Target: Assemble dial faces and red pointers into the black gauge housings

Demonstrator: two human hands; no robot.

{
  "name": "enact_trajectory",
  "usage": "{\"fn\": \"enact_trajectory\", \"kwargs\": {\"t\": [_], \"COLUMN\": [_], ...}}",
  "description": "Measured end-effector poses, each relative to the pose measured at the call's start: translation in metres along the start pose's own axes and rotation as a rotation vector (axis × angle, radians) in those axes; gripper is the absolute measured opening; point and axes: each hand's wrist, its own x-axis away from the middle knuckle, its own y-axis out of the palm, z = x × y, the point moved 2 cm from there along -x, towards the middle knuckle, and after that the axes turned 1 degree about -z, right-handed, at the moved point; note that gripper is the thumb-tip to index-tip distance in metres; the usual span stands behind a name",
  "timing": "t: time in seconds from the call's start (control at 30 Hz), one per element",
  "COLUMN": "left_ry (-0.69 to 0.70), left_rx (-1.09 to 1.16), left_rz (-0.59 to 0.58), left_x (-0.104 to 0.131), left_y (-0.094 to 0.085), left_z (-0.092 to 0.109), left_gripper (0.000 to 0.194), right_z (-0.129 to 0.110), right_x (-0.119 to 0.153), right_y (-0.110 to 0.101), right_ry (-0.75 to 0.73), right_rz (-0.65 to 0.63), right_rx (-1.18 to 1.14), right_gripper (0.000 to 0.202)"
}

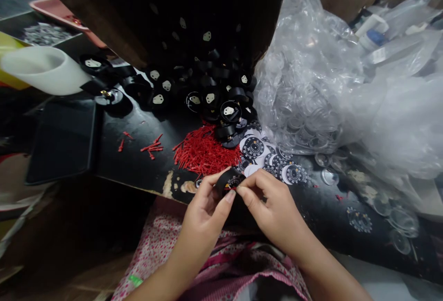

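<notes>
Between thumb and fingers, my left hand (206, 211) grips a round black gauge housing (222, 182) with a printed dial face (235, 180) inside it. The fingers of my right hand (272, 199) are closed in a pinch at the housing's near edge, on a small red pointer (230, 189) lying over the dial. Just beyond my hands is a heap of red pointers (206, 149). Loose black-and-white dial faces (254, 148) are piled to its right. Black housings (210, 99) with pale plates spill out behind.
A large dark box (114, 10) opens toward the table. Clear plastic bags (308, 66) of transparent discs crowd the right, with loose clear discs (403, 221) nearer. At left are a black tray (64, 139), a white tube-shaped container (44, 70) and a pink basket (57, 9).
</notes>
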Motion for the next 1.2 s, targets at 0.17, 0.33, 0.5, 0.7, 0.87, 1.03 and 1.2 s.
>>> {"fn": "enact_trajectory", "kwargs": {"t": [0.17,0.33,0.5,0.7,0.87,1.03,1.2], "left_ry": [0.022,0.060,0.105,-0.166,-0.204,-0.305,-0.308], "left_rx": [-0.045,-0.153,-0.236,0.097,0.130,0.292,0.269], "left_rz": [0.042,0.093,0.096,-0.173,-0.162,0.016,0.081], "left_x": [0.004,0.007,0.006,-0.006,-0.008,-0.004,-0.003], "left_y": [0.001,-0.003,-0.006,-0.002,-0.006,0.006,0.012], "left_z": [0.007,0.010,0.012,0.000,-0.011,-0.015,-0.019], "left_gripper": [0.018,0.021,0.020,0.032,0.042,0.037,0.037], "right_z": [-0.003,-0.010,-0.013,-0.005,-0.002,-0.004,-0.007], "right_x": [0.002,0.005,0.007,0.001,-0.006,-0.012,-0.012], "right_y": [-0.002,0.002,0.004,-0.004,-0.005,0.001,-0.002], "right_ry": [-0.023,-0.029,-0.013,-0.097,-0.303,-0.340,-0.154], "right_rz": [0.007,-0.013,0.031,0.064,0.063,0.067,0.094], "right_rx": [-0.015,0.019,0.044,0.170,0.450,0.604,0.470], "right_gripper": [0.014,0.018,0.022,0.013,0.013,0.019,0.010]}}
